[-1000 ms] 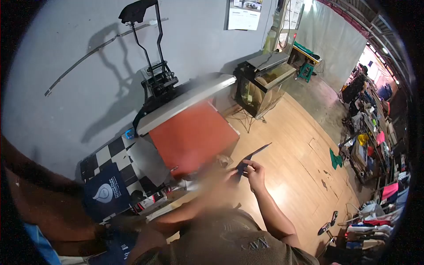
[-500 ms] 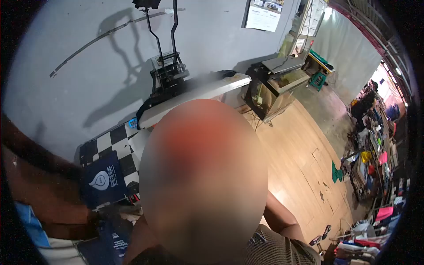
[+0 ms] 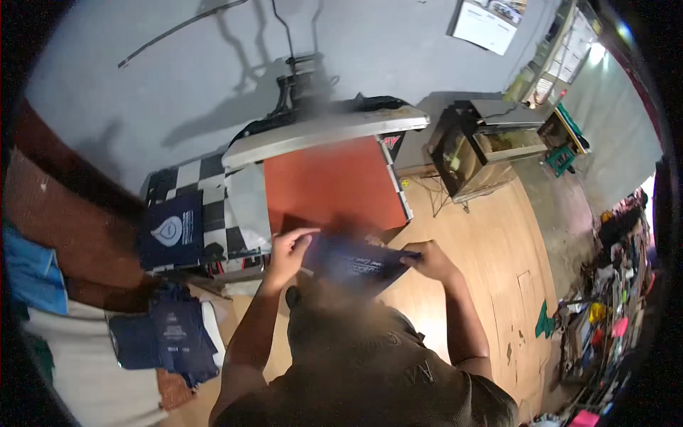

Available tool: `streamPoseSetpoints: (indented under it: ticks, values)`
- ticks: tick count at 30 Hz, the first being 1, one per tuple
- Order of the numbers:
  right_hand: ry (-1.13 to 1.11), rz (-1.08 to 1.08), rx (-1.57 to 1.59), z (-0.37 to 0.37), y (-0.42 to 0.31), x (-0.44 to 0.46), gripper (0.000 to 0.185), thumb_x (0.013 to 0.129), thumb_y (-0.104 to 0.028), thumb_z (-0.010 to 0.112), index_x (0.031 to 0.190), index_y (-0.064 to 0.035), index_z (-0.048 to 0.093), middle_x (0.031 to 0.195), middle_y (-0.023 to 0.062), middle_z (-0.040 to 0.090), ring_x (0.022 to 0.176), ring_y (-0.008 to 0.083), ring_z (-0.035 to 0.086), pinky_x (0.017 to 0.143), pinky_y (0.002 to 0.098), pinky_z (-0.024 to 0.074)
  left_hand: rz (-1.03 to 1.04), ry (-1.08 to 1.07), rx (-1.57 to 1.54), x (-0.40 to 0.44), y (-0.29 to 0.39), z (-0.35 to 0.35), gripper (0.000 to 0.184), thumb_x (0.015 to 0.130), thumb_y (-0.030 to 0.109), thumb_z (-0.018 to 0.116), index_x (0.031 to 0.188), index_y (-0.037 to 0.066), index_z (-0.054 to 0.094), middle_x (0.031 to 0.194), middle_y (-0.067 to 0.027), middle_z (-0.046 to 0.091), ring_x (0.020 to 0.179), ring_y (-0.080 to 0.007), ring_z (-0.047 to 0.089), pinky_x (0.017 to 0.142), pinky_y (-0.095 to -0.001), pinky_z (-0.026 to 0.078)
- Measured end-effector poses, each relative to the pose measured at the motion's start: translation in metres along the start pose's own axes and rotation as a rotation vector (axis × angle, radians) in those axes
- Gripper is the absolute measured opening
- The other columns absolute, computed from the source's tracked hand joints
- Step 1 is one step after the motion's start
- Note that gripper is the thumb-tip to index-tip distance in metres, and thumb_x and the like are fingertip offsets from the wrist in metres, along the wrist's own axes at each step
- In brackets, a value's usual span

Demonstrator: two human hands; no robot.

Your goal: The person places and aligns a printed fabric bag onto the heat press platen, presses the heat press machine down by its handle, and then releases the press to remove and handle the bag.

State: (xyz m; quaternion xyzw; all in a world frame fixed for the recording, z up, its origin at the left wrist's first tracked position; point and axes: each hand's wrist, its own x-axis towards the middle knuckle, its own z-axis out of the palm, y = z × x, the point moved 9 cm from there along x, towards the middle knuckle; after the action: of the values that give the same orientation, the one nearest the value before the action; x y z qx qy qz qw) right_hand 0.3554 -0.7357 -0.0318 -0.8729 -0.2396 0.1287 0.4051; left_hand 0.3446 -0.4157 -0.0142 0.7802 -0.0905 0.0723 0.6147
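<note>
Between my hands I see a dark navy cloth piece [image 3: 366, 267] with light print, stretched sideways in front of my body. My left hand [image 3: 287, 255] pinches its left edge. Closed on its right corner is my right hand [image 3: 431, 262]. Part of the cloth is blurred. Just beyond it lies the flat orange-red pad [image 3: 331, 181] of a heat press, under the raised pale upper plate [image 3: 327, 139]. Left of the pad, a navy printed cloth piece [image 3: 171, 229] with a white drop-shaped logo rests on a checkered table top [image 3: 213, 187].
At the lower left, folded navy printed pieces [image 3: 178, 334] lie near pale fabric [image 3: 89, 349]. A glass-sided cabinet [image 3: 487, 149] stands right of the press on the wooden floor [image 3: 455, 228]. Piled clothes and goods [image 3: 605, 306] line the far right. A green scrap [image 3: 545, 320] lies on the floor.
The view has shifted, and the large blur over the middle has mostly gone. My hands, the navy cloth and the orange-red pad now show clearly; the hands were hidden before.
</note>
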Motion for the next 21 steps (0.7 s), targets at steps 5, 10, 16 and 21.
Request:
streamPoseSetpoints:
  ticks: [5,10,16,21]
  values:
    - [0.286,-0.095,0.057,-0.026,0.035,0.021,0.009,0.083,-0.007,0.078,0.09,-0.0017,0.075,0.078,0.0075,0.071,0.065,0.0164,0.059,0.058,0.0304,0.0451,-0.075,0.106,-0.096,-0.013,-0.029,-0.01,0.02,0.099,0.008,0.064,0.117,0.0,0.071,0.078,0.0043,0.061,0.063,-0.001,0.045,0.055,-0.0203,0.035]
    - [0.441,-0.104,0.0,-0.033,0.051,0.057,0.012,0.084,-0.005,0.077,0.096,-0.0031,0.077,0.072,0.0046,0.066,0.062,0.0129,0.052,0.059,0.0284,0.0419,-0.128,0.14,0.037,-0.012,-0.062,-0.025,0.018,0.098,0.007,0.066,0.114,0.0,0.069,0.09,-0.0028,0.068,0.078,-0.0058,0.061,0.07,-0.0237,0.052]
    - [0.43,0.016,0.381,0.0,0.115,0.109,0.014,0.094,-0.009,0.068,0.1,0.0026,0.074,0.076,0.0041,0.071,0.059,0.0102,0.058,0.055,0.0253,0.0438,-0.178,0.26,0.127,0.015,-0.086,-0.053,0.014,0.097,0.006,0.065,0.11,0.001,0.07,0.091,-0.002,0.069,0.083,-0.0086,0.062,0.074,-0.0253,0.052]
    - [0.359,0.138,0.81,0.013,0.11,0.157,0.019,0.101,-0.018,0.057,0.111,-0.0043,0.066,0.093,0.0114,0.076,0.071,0.0149,0.07,0.063,0.0276,0.0553,-0.044,0.312,0.247,0.058,-0.107,-0.062,0.014,0.093,0.005,0.069,0.106,0.002,0.07,0.09,-0.0061,0.07,0.082,-0.0137,0.065,0.074,-0.0267,0.052]
